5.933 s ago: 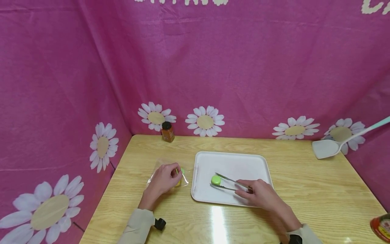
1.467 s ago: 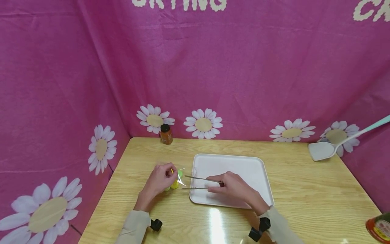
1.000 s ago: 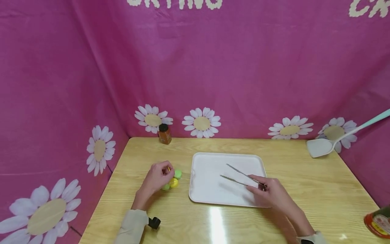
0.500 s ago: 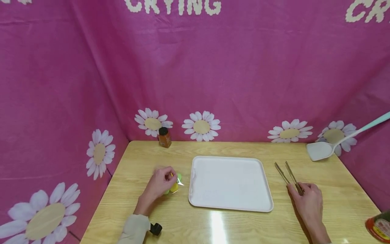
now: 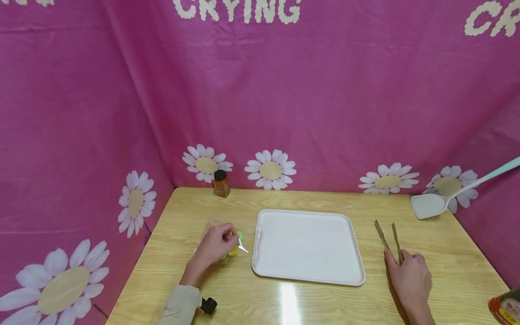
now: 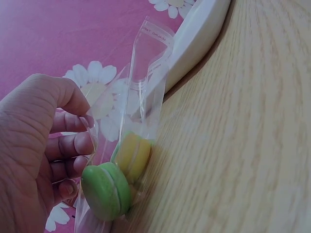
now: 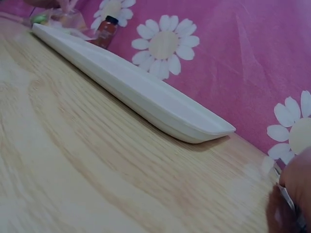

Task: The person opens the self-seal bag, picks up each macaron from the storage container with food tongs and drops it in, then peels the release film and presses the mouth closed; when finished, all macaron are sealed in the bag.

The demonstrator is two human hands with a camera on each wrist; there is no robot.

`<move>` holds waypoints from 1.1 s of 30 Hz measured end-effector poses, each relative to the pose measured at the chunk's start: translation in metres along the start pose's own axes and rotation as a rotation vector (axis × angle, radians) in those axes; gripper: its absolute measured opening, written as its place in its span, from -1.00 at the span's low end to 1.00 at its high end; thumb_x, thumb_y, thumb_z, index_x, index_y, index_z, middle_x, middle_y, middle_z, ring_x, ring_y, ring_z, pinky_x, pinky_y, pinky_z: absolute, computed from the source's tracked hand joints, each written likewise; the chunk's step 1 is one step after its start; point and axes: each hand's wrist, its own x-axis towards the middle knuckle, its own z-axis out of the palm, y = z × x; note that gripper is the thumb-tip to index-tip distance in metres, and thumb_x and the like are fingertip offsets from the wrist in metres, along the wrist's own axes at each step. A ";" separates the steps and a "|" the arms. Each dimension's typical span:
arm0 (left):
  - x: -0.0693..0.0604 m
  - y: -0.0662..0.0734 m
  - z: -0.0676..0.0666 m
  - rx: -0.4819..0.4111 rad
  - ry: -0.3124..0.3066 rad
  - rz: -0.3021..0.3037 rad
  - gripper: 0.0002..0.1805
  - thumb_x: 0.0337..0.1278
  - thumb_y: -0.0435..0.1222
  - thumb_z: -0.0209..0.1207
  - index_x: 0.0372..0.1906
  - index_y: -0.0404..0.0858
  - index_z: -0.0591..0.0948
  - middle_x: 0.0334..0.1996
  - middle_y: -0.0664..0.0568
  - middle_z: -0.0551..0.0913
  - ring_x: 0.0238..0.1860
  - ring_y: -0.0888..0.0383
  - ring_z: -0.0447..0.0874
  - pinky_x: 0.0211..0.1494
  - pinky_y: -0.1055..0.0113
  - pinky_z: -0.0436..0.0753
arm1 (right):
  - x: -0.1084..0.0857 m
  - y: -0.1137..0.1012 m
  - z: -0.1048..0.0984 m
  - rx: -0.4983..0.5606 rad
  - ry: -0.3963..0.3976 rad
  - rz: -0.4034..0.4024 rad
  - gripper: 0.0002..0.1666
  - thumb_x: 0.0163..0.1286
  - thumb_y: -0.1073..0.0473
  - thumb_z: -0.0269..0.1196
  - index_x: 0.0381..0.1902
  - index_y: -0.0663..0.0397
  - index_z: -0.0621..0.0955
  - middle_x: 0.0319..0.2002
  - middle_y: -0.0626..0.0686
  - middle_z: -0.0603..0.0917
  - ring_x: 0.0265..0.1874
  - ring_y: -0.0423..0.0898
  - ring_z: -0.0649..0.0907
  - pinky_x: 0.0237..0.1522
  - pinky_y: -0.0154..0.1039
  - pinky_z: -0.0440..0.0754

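Note:
My left hand [image 5: 217, 243] pinches the edge of a clear plastic bag [image 6: 151, 60] between thumb and finger, left of the tray. Inside the bag are a green macaron [image 6: 103, 190] and a yellow macaron [image 6: 134, 155]; a further green edge shows behind the yellow one. On the table right of the tray, my right hand [image 5: 411, 277] holds metal tongs [image 5: 396, 241], their two arms spread and nothing between the tips. A white rectangular tray [image 5: 308, 246] lies between my hands with a bare surface.
A jar of orange-brown contents with a black lid [image 5: 221, 184] stands at the back left. A white spatula [image 5: 428, 206] with a pale green handle is at the back right corner. A red and green container [image 5: 507, 307] sits at the lower right edge.
The green macaron earlier between the tongs on the tray is gone from there. The tongs went left to the bag, then right across the tray onto the table. My left hand stays at the bag.

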 end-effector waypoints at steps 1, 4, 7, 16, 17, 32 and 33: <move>0.000 0.000 0.000 0.004 -0.002 -0.001 -0.85 0.25 -0.29 0.29 -0.41 0.01 0.62 -0.65 0.25 0.47 -0.60 0.30 0.38 -0.48 0.41 0.36 | -0.001 0.000 0.000 -0.004 -0.008 0.013 -0.46 0.47 -0.08 0.30 -0.59 0.16 0.48 -0.49 0.33 0.48 -0.56 0.33 0.56 -0.58 0.21 0.43; 0.001 -0.001 0.000 0.018 -0.001 0.006 -0.86 0.25 -0.28 0.29 -0.40 0.01 0.62 -0.64 0.26 0.47 -0.59 0.30 0.38 -0.47 0.41 0.37 | -0.003 -0.002 0.001 0.000 -0.001 0.025 -0.49 0.47 -0.07 0.30 -0.53 0.22 0.54 -0.45 0.36 0.50 -0.55 0.35 0.57 -0.57 0.22 0.44; 0.001 -0.002 -0.001 0.019 0.006 0.018 -0.86 0.24 -0.30 0.28 -0.40 -0.01 0.62 -0.64 0.25 0.47 -0.59 0.30 0.39 -0.47 0.41 0.38 | -0.002 -0.003 0.003 0.019 0.032 0.005 -0.55 0.45 -0.03 0.33 -0.42 0.27 0.62 -0.43 0.36 0.52 -0.49 0.38 0.58 -0.52 0.25 0.45; -0.001 -0.005 -0.004 0.026 0.014 0.003 -0.85 0.25 -0.29 0.29 -0.41 0.00 0.61 -0.65 0.26 0.46 -0.59 0.30 0.38 -0.47 0.41 0.36 | -0.004 -0.008 0.008 0.041 0.039 -0.005 -0.50 0.38 -0.06 0.38 -0.16 0.36 0.69 -0.36 0.40 0.57 -0.36 0.40 0.61 -0.38 0.27 0.48; -0.002 -0.005 -0.004 0.027 0.015 0.006 -0.85 0.25 -0.30 0.29 -0.41 0.00 0.61 -0.65 0.26 0.46 -0.59 0.30 0.38 -0.46 0.41 0.36 | -0.004 -0.009 0.008 0.040 0.053 -0.014 -0.48 0.35 -0.07 0.40 -0.19 0.39 0.67 -0.36 0.43 0.56 -0.34 0.41 0.61 -0.36 0.28 0.47; -0.004 -0.006 -0.001 0.019 0.001 -0.026 -0.86 0.26 -0.28 0.29 -0.40 0.01 0.62 -0.61 0.22 0.49 -0.56 0.27 0.43 -0.46 0.40 0.41 | -0.062 -0.141 0.029 0.521 0.028 -0.574 -0.60 0.18 0.35 0.46 0.00 0.34 0.70 -0.25 0.13 0.73 -0.30 0.00 0.70 -0.20 -0.18 0.67; -0.003 -0.006 -0.001 0.019 0.000 -0.026 -0.87 0.27 -0.27 0.29 -0.39 0.01 0.63 -0.61 0.23 0.49 -0.56 0.27 0.44 -0.46 0.40 0.41 | -0.066 -0.154 0.032 0.581 -0.044 -0.581 -0.64 0.21 0.38 0.45 -0.01 0.33 0.71 -0.30 0.05 0.74 -0.35 -0.10 0.69 -0.27 -0.29 0.67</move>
